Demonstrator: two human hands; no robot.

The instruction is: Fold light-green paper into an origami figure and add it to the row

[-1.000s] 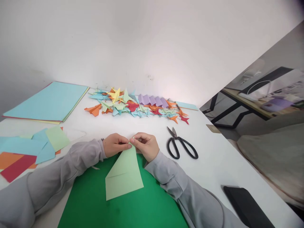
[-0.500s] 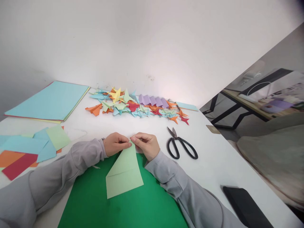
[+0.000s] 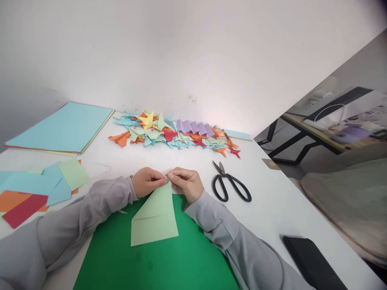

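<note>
A pale green sheet of paper point(image 3: 155, 223), partly folded with a crease across its lower part, hangs down over the green mat point(image 3: 169, 266). My left hand point(image 3: 148, 183) pinches its top end between thumb and fingers. Close beside it, my right hand point(image 3: 187, 184) pinches the same top tip. The fingertips of both hands nearly touch and hide the very tip of the paper. To the right of my right hand lie black-handled scissors point(image 3: 225, 181) with their blades slightly apart.
A heap of folded coloured paper shapes point(image 3: 169, 135) runs along the wall. At the left are a stack of large coloured sheets point(image 3: 63, 127) and loose small papers point(image 3: 30, 183). A black flat object point(image 3: 313, 259) lies near the right table edge.
The lower end of the pale green paper has swung slightly left and up. Both hands keep their pinch at the tip, almost in place.
</note>
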